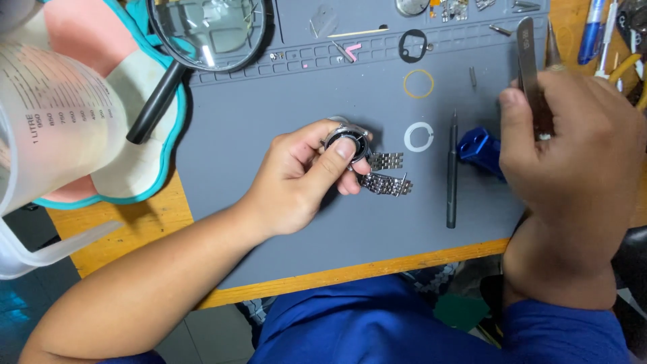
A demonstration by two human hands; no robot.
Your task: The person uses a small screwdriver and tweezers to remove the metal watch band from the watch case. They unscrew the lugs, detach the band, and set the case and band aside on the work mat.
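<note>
My left hand (pixel 303 178) holds a silver wristwatch (pixel 347 143) by its round case, thumb and fingers pinched on the rim. Its metal link bracelet (pixel 385 174) trails onto the grey work mat (pixel 269 216). My right hand (pixel 573 168) is raised at the right and grips metal tweezers (pixel 527 64), tips pointing away from me. A white ring (pixel 418 137) and a thin yellow ring (pixel 418 83) lie on the mat between my hands. A dark screwdriver (pixel 451 172) lies upright beside a blue holder block (pixel 480 148).
A magnifying glass (pixel 202 30) with a black handle rests at the upper left on a pink and white cloth (pixel 145 155). A clear measuring jug (pixel 47 128) stands close at the left. A black ring (pixel 412 46), small parts and tools lie along the mat's far edge.
</note>
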